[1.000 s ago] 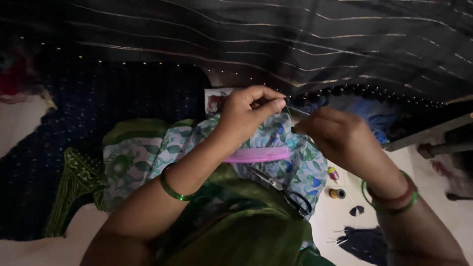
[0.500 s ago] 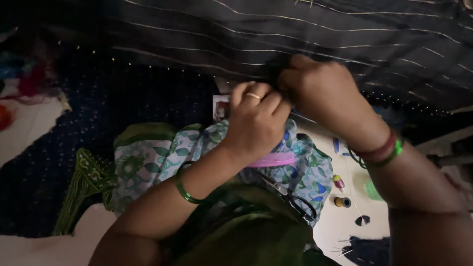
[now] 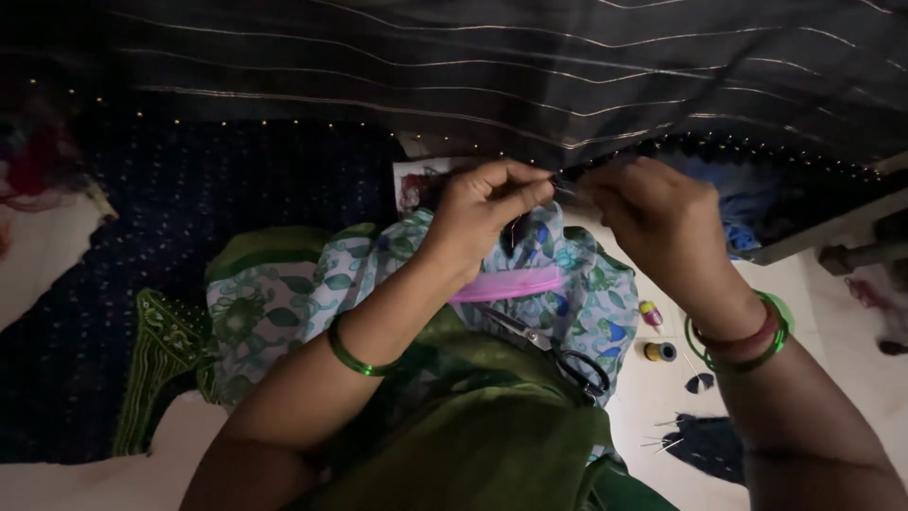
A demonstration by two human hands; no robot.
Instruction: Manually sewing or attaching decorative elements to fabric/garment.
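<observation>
I see dark cloth (image 3: 530,76) with thin pale stripes, a navy fabric (image 3: 236,189) dotted with tiny sparkles, a white-and-green floral garment (image 3: 284,303), a pink strip (image 3: 511,284), and green bangles (image 3: 355,358).

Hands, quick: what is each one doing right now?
Left hand: fingers pinched shut on the edge of the dark striped fabric.
Right hand: closed at the same edge; what its grip holds cannot be told.

Pale floor (image 3: 653,416) carries a navy dotted cloth (image 3: 189,237) on the left, two small thread spools (image 3: 654,333) side by side at right, a few loose pins (image 3: 662,440) just below them, and dark fabric scraps (image 3: 705,445) beside the pins.
</observation>
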